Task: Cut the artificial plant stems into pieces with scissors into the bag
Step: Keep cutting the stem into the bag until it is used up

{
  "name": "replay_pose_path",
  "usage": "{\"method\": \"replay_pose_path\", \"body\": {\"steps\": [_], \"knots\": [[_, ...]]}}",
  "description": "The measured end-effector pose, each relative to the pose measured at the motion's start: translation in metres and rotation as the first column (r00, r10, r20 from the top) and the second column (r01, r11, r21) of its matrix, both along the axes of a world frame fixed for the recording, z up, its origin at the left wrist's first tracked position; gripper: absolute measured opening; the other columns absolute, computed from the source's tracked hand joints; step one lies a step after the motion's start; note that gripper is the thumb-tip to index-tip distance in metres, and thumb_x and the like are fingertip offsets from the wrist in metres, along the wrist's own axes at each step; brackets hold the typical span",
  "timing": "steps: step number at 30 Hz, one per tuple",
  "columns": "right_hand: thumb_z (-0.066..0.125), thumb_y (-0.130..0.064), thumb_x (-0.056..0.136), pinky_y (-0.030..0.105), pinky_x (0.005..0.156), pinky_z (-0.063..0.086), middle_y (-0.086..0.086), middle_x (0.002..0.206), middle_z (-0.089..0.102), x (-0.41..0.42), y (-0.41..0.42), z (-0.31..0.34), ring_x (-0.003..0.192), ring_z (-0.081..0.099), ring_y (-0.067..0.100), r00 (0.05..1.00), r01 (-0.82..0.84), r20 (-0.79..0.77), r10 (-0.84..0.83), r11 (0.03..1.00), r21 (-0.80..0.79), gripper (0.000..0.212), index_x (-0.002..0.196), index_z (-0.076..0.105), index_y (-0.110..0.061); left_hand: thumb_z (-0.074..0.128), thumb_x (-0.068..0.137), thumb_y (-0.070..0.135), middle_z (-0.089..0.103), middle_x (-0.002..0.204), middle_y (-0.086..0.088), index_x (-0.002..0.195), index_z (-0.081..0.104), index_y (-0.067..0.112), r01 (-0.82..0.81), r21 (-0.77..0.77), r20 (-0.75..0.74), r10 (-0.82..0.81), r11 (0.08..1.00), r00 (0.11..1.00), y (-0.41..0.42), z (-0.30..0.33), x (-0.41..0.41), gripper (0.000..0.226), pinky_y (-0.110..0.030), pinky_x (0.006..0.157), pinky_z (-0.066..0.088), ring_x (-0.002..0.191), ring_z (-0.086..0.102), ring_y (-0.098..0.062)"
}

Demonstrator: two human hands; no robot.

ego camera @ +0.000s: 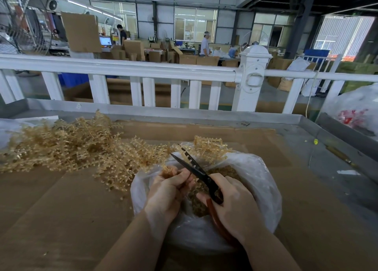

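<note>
While the cut is under way:
Left hand (pixel 168 185): pinches a stem (pixel 185 158) over the bag (pixel 255 180) near the table's front edge.
Right hand (pixel 231 203): grips scissors (pixel 196 170), blades parted.
Stems: probably light, springy plastic; hold close to the cut.
Pile (pixel 61 145): toward the table's left edge.

We see a grey surface (pixel 302 139) covered by cardboard sheets (pixel 61 199). A stem pile (pixel 67 145) lies toward its far left corner, a clear bag (pixel 259 178) mid-near edge, small scraps (pixel 347 172) along its right edge.
</note>
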State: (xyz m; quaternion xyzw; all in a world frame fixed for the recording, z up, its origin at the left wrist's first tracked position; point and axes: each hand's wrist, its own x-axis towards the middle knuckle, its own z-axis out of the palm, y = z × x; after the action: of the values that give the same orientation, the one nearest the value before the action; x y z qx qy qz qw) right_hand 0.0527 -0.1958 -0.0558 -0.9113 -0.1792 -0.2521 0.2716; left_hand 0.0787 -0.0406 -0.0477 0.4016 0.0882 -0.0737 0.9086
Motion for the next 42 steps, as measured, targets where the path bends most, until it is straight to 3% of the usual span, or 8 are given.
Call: {"method": "replay_pose_path", "body": {"steps": [7, 11, 19, 23, 28, 36, 40, 42], "knots": [[0.069, -0.044, 0.080, 0.020, 0.063, 0.046, -0.009, 0.075, 0.063, 0.001, 0.001, 0.002, 0.068, 0.058, 0.008, 0.999, 0.003, 0.032, -0.003, 1.000, -0.011, 0.030, 0.096, 0.065, -0.019, 0.064, 0.069, -0.002, 0.072, 0.091, -0.017, 0.113, 0.059, -0.005, 0.003, 0.013, -0.021, -0.002, 1.000, 1.000, -0.001, 0.000, 0.000, 0.044, -0.040, 0.094, 0.050, 0.088, 0.067, -0.026], [0.068, -0.045, 0.080, 0.019, 0.065, 0.046, -0.010, 0.077, 0.064, 0.000, 0.001, 0.001, 0.070, 0.059, 0.007, 0.999, 0.009, 0.033, -0.008, 1.000, -0.014, 0.030, 0.098, 0.065, -0.021, 0.065, 0.065, -0.002, 0.069, 0.097, -0.021, 0.108, 0.062, -0.008, -0.005, 0.025, -0.015, 0.005, 1.000, 1.000, -0.003, 0.002, -0.002, 0.044, -0.046, 0.100, 0.045, 0.096, 0.064, -0.034], [0.068, -0.043, 0.082, 0.026, 0.072, 0.050, -0.008, 0.082, 0.064, 0.000, 0.002, 0.002, 0.079, 0.060, 0.011, 0.999, 0.023, 0.034, -0.023, 1.000, -0.006, 0.028, 0.100, 0.065, -0.022, 0.065, 0.059, -0.003, 0.068, 0.092, -0.023, 0.106, 0.061, -0.009, -0.009, 0.081, -0.007, 0.010, 0.997, 1.000, -0.004, 0.007, -0.005, 0.048, -0.038, 0.076, 0.057, 0.080, 0.067, -0.031], [0.072, -0.039, 0.080, 0.026, 0.066, 0.051, -0.005, 0.077, 0.065, 0.000, 0.001, 0.002, 0.072, 0.061, 0.013, 0.998, 0.038, 0.042, -0.036, 0.999, -0.034, 0.028, 0.098, 0.065, -0.019, 0.065, 0.062, -0.004, 0.069, 0.095, -0.024, 0.116, 0.056, -0.011, -0.006, 0.089, -0.011, 0.007, 0.996, 1.000, -0.004, 0.009, -0.007, 0.055, -0.039, 0.075, 0.058, 0.081, 0.067, -0.032], [0.077, -0.035, 0.077, 0.020, 0.058, 0.045, -0.004, 0.069, 0.065, 0.000, 0.000, 0.003, 0.062, 0.061, 0.012, 0.996, 0.060, 0.066, -0.056, 0.996, -0.063, 0.027, 0.095, 0.067, -0.017, 0.059, 0.077, -0.012, 0.068, 0.081, -0.020, 0.115, 0.056, -0.013, -0.027, 0.110, -0.035, 0.031, 0.994, 0.999, -0.006, 0.009, -0.007, 0.038, -0.037, 0.071, 0.058, 0.073, 0.065, -0.029], [0.058, -0.054, 0.080, 0.021, 0.053, 0.047, -0.007, 0.065, 0.061, -0.001, -0.001, 0.005, 0.057, 0.057, 0.007, 0.997, 0.018, 0.072, -0.015, 0.999, -0.037, 0.034, 0.087, 0.065, -0.021, 0.066, 0.072, 0.013, 0.063, 0.118, -0.025, 0.120, 0.059, -0.007, -0.049, -0.029, -0.007, 0.049, 0.998, 0.999, -0.004, 0.007, -0.006, 0.052, -0.045, 0.097, 0.048, 0.106, 0.063, -0.037], [0.073, -0.045, 0.077, 0.018, 0.053, 0.046, -0.010, 0.066, 0.060, -0.001, -0.002, 0.002, 0.058, 0.057, 0.006, 0.998, 0.020, 0.068, -0.017, 0.999, -0.039, 0.025, 0.088, 0.064, -0.024, 0.068, 0.065, 0.006, 0.069, 0.095, -0.018, 0.101, 0.064, -0.005, -0.099, -0.058, -0.014, 0.098, 0.993, 0.995, -0.002, 0.004, -0.003, 0.038, -0.033, 0.072, 0.059, 0.082, 0.069, -0.025], [0.077, -0.042, 0.075, 0.014, 0.056, 0.042, -0.012, 0.067, 0.060, -0.001, -0.003, 0.000, 0.060, 0.056, 0.004, 0.998, 0.023, 0.062, -0.021, 0.999, -0.033, 0.025, 0.088, 0.063, -0.025, 0.067, 0.065, 0.005, 0.070, 0.089, -0.017, 0.095, 0.066, -0.004, -0.087, -0.038, -0.013, 0.087, 0.995, 0.996, -0.002, 0.003, -0.003, 0.031, -0.033, 0.070, 0.059, 0.079, 0.069, -0.025]]}}
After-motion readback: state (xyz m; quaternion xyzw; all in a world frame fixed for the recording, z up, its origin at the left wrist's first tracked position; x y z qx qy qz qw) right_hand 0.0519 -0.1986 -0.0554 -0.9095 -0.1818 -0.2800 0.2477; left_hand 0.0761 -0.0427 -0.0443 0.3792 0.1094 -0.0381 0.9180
